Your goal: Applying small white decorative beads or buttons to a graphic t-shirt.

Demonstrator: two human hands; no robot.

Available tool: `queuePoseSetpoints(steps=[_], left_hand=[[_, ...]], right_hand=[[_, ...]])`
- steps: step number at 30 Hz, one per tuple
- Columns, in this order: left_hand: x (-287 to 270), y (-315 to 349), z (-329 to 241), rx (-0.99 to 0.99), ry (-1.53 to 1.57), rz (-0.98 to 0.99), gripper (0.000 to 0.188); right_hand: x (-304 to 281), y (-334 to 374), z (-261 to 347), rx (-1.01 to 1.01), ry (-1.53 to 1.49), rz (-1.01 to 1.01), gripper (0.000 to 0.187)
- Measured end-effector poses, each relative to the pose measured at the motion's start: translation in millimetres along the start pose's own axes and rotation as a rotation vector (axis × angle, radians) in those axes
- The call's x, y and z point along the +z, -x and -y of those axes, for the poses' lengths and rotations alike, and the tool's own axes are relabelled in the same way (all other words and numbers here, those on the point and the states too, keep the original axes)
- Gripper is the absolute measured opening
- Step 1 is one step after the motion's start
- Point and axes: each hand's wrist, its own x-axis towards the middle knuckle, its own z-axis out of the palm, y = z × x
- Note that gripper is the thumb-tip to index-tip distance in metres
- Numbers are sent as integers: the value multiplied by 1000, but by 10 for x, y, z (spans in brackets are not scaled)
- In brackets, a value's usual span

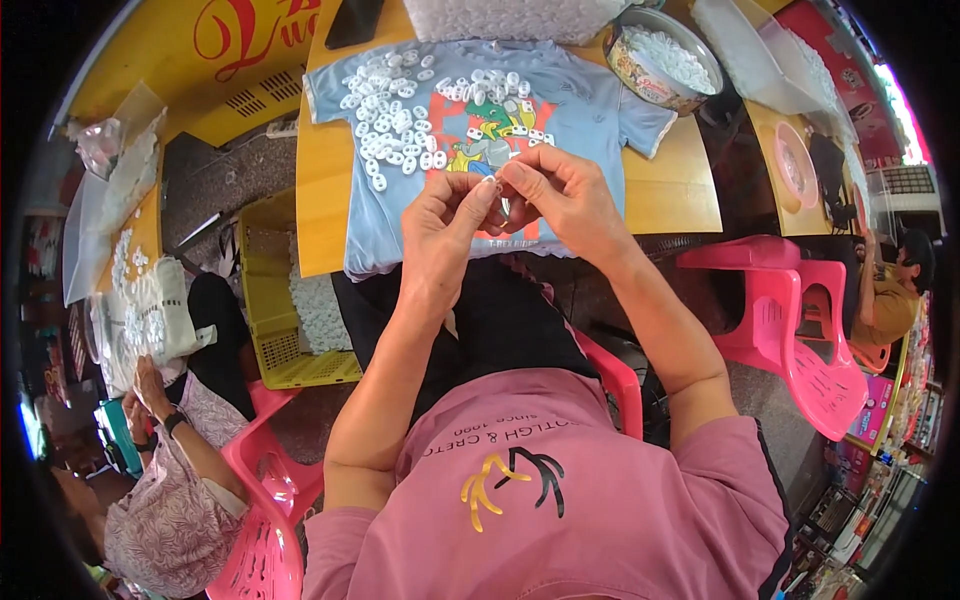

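My left hand [440, 218] and my right hand [572, 200] meet over the near half of a light blue T-shirt [375, 225] spread on the table. Fingertips and thumbs of both hands are pinched together around a small, pale, shiny piece [503, 207]. Most of it is hidden by the fingers, so its kind cannot be made out. Beyond my left hand lies a loose heap of white oval plastic pieces [385, 112], each with two holes. More such ovals [485, 87] cluster on the shirt's printed dinosaur, and a short row [537, 136] sits just past my right hand.
A round patterned tin [640, 78] full of white pieces stands at the far right, beside a clear-bagged white mass [515, 18]. A black phone [354, 22] lies far left. A yellow crate [310, 373], a seated co-worker [170, 510] and pink chairs [825, 385] flank me.
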Motion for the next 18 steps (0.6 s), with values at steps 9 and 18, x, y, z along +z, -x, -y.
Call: queuePoseSetpoints(steps=[9, 18], left_hand=[[50, 120, -143, -24, -44, 57, 17], [119, 149, -57, 45, -142, -11, 14]], right_hand=[[-133, 33, 121, -628, 601, 47, 8], [-18, 74, -10, -608, 567, -70, 6]])
